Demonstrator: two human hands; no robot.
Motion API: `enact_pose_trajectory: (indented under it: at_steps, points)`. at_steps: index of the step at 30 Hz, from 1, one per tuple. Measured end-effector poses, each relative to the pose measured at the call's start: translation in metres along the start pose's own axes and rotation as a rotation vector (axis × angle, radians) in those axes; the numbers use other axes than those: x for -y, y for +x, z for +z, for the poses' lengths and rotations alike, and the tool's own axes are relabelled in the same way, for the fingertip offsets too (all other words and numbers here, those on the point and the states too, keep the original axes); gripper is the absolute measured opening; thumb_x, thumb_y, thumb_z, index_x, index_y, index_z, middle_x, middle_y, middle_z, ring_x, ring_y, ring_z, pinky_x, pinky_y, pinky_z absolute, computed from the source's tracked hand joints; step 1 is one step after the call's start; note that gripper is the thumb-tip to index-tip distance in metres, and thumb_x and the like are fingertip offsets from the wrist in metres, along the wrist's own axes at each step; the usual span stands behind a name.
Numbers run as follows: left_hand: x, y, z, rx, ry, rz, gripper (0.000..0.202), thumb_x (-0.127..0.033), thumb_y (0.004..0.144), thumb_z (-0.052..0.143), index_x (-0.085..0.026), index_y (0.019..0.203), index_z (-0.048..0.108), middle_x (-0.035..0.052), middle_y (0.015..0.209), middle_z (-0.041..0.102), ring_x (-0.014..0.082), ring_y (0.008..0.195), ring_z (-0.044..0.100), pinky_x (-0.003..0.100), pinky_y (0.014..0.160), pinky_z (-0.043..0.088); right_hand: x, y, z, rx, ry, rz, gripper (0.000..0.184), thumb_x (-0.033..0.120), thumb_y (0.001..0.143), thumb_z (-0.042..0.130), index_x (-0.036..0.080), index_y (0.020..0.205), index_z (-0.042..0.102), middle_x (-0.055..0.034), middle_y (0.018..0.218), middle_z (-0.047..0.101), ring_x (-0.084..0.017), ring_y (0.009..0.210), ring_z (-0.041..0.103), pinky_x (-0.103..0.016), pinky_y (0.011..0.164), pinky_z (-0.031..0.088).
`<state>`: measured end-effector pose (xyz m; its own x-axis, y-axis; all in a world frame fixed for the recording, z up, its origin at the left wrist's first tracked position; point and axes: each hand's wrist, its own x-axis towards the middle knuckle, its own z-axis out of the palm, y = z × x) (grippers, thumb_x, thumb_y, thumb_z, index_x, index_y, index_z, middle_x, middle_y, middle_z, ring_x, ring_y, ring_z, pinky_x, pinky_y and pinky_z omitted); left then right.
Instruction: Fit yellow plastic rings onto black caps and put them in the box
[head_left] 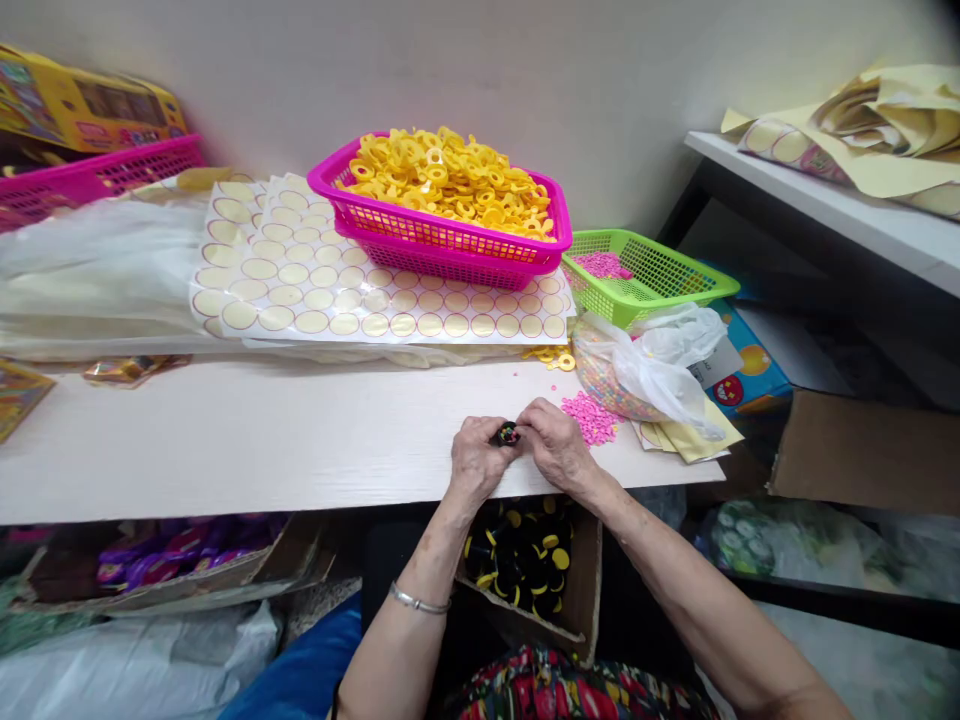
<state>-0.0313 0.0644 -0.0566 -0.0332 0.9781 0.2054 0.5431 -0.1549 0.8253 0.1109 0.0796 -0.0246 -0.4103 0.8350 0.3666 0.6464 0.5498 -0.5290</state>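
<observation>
My left hand (pixel 476 459) and my right hand (pixel 553 444) meet at the front edge of the white table (pixel 247 440). Both pinch one small black round piece (pixel 507 434) with coloured beads showing inside it. A little heap of pink beads (pixel 591 416) lies just right of my right hand. Below the table edge, a cardboard box (pixel 525 560) holds several black and yellow round pieces.
A pink basket (pixel 442 240) of yellow rings sits on sheets of round stickers (pixel 337 290). A green basket (pixel 649 272) holds pink beads; a plastic bag (pixel 645 365) holds mixed beads. Another pink basket (pixel 90 175) is far left. A shelf (pixel 825 215) stands at right.
</observation>
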Motion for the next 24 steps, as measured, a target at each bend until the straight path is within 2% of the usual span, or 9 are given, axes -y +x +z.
enact_pose_trajectory:
  at_steps: [5, 12, 15, 19, 24]
  points:
    - [-0.001, -0.001, -0.002, -0.012, -0.006, 0.020, 0.018, -0.018, 0.063, 0.061, -0.023, 0.079, 0.067, -0.0022, 0.078, 0.067, 0.0166, 0.080, 0.052, 0.027, 0.074, 0.042, 0.013, 0.010, -0.002, 0.138, -0.182, -0.095, 0.018, 0.013, 0.084, 0.042, 0.016, 0.076, 0.059, -0.0049, 0.077, 0.052, -0.016, 0.076, 0.045, -0.026, 0.067, 0.036]
    - [0.001, 0.000, -0.003, -0.001, 0.000, 0.039, 0.021, -0.015, 0.062, 0.057, -0.022, 0.079, 0.067, -0.0013, 0.078, 0.066, 0.0170, 0.080, 0.052, 0.027, 0.073, 0.042, 0.019, 0.013, -0.001, 0.221, -0.364, -0.037, 0.018, 0.012, 0.083, 0.043, 0.016, 0.078, 0.059, -0.0046, 0.078, 0.053, -0.016, 0.075, 0.044, -0.026, 0.064, 0.034]
    - [0.002, 0.000, -0.002, -0.005, -0.003, 0.041, 0.018, -0.015, 0.063, 0.056, -0.022, 0.077, 0.067, -0.0009, 0.077, 0.066, 0.0170, 0.080, 0.052, 0.027, 0.073, 0.042, 0.024, 0.015, -0.002, 0.270, -0.435, -0.054, 0.015, 0.011, 0.082, 0.045, 0.016, 0.081, 0.060, -0.0056, 0.079, 0.053, -0.017, 0.076, 0.044, -0.027, 0.064, 0.035]
    - [0.002, 0.000, 0.000, -0.023, -0.015, 0.049, 0.011, -0.018, 0.066, 0.054, -0.020, 0.069, 0.065, 0.0002, 0.072, 0.065, 0.0170, 0.077, 0.052, 0.027, 0.070, 0.042, 0.032, 0.019, -0.006, 0.353, -0.495, -0.159, 0.016, 0.009, 0.083, 0.044, 0.013, 0.086, 0.059, -0.0082, 0.083, 0.054, -0.019, 0.080, 0.045, -0.029, 0.068, 0.036]
    - [0.000, 0.000, -0.001, -0.010, 0.009, 0.035, 0.012, -0.016, 0.064, 0.054, -0.020, 0.068, 0.064, -0.0002, 0.073, 0.065, 0.0171, 0.077, 0.052, 0.028, 0.071, 0.042, 0.030, 0.024, -0.009, 0.390, -0.491, -0.163, 0.017, 0.011, 0.083, 0.044, 0.014, 0.088, 0.060, -0.0081, 0.085, 0.055, -0.019, 0.081, 0.047, -0.028, 0.067, 0.036]
